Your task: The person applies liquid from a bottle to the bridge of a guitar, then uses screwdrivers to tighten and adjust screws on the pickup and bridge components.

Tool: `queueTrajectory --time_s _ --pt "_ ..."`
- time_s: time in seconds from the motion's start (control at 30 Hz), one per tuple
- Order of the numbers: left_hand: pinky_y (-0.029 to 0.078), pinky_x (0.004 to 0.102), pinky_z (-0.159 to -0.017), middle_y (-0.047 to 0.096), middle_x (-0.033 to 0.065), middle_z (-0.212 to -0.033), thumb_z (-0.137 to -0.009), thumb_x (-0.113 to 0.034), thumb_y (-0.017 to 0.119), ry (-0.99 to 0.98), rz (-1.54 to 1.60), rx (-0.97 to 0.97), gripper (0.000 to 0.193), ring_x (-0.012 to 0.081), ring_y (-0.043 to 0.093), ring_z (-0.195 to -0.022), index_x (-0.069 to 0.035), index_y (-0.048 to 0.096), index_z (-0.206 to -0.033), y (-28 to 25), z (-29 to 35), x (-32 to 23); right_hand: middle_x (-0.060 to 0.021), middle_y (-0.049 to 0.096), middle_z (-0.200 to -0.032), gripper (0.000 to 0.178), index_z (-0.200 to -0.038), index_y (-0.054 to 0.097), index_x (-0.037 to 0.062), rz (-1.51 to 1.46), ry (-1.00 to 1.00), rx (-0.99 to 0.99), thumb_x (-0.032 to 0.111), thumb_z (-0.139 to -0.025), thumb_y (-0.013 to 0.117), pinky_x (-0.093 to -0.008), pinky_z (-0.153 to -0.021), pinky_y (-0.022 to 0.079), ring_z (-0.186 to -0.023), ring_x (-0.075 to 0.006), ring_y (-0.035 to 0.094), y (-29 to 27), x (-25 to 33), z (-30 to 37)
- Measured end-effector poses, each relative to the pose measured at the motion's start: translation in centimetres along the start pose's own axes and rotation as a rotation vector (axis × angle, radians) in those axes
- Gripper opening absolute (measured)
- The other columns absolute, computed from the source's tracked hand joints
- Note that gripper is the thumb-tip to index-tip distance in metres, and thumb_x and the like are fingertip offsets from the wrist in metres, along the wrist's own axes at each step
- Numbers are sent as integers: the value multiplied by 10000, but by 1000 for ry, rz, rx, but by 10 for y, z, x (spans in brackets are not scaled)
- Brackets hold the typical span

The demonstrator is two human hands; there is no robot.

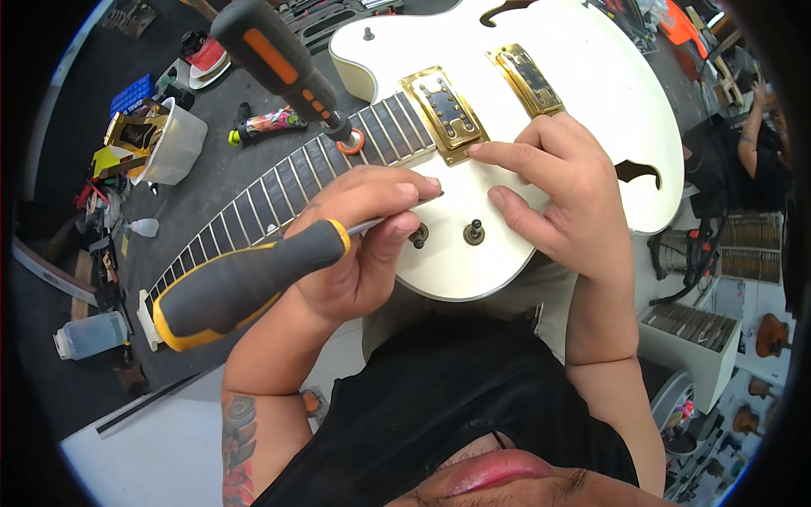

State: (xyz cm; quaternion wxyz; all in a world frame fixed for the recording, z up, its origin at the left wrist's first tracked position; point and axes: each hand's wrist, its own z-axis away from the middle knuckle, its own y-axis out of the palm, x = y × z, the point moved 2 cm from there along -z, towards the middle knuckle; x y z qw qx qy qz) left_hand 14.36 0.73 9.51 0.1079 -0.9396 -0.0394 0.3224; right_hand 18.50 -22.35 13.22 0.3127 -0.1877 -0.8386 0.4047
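Note:
A white hollow-body electric guitar (pixel 456 270) lies across the bench and my lap, its dark fretboard (pixel 274 198) running toward the lower left. My left hand (pixel 363 194) grips a screwdriver (pixel 253 283) with a grey and yellow handle, fingers and thumb around its shaft. The screwdriver's tip is over the white body, below the gold-framed pickup (pixel 443 106) beside the neck. My right hand (pixel 570 194) has its index fingertip at that frame's lower corner, the thumb spread apart from it. A second gold-framed pickup (pixel 528 80) sits beyond. Two dark control posts (pixel 475 232) stand near the body's edge.
A black and orange hanging power screwdriver (pixel 274 63) with an orange ring is above the fretboard. At left are a white tub (pixel 179 144) of parts, a colourful tool (pixel 270 122) and a clear bottle (pixel 91 335). Another person's arm (pixel 750 127) shows at far right.

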Motion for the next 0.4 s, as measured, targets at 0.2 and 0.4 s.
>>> queueTrajectory --time_s 0.2,0.4 --pt "596 380 -772 732 186 -1004 -1003 -15 641 5 -9 -1 187 300 740 -893 -3 565 -1173 0 0 0 -55 559 -772 284 -1029 743 116 -14 32 -12 125 -747 772 -404 -705 466 -765 -274 574 0 2 -1" --pt "598 384 -778 732 186 -1002 -1003 -17 641 -1 1 0 188 303 742 -896 -2 561 -1172 0 0 -1 -57 553 -765 262 -1008 735 110 -11 47 -32 114 -748 766 -402 -699 466 -760 -277 574 0 3 -1"
